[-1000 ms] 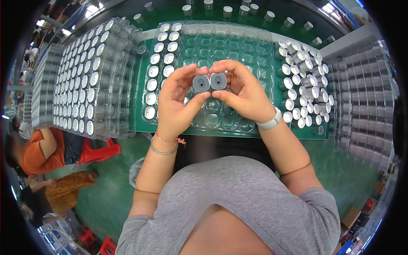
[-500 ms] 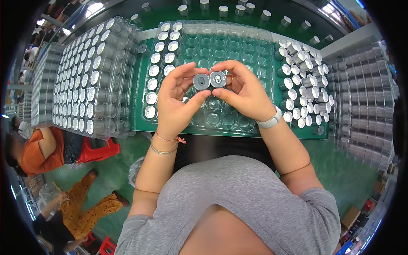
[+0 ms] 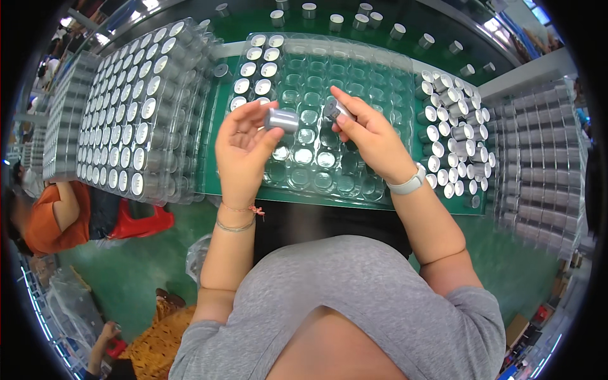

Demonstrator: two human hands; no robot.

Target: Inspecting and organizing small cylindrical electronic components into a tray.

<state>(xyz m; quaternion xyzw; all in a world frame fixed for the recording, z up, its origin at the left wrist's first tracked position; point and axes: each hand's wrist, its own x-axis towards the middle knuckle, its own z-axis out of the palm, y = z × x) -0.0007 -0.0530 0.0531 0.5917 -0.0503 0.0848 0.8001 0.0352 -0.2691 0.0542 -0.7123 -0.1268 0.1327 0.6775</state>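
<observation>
A small grey cylinder [image 3: 282, 120] lies on its side in the fingertips of my left hand [image 3: 242, 145], pinched between thumb and fingers. Another grey cylinder [image 3: 337, 110], tilted with its dark end toward the left, is gripped by my right hand [image 3: 380, 142]. Both hands hover over a clear plastic tray [image 3: 361, 76] with rows of round pockets. White-topped cylinders [image 3: 247, 69] fill part of the tray's two left columns; my left hand covers the lower part of them.
Loose white-topped cylinders [image 3: 453, 136] crowd the green table's right side. Tall stacks of filled trays stand left [image 3: 126, 117] and right [image 3: 538, 171]. More cylinders [image 3: 335, 23] sit on a green strip beyond the table. A person in orange [image 3: 60, 218] is at left, by a red stool [image 3: 142, 221].
My hands have drawn apart. The two cylinders, side by side with their ends facing me before, are now separated and turned sideways. A person in patterned trousers at lower left has shifted downward.
</observation>
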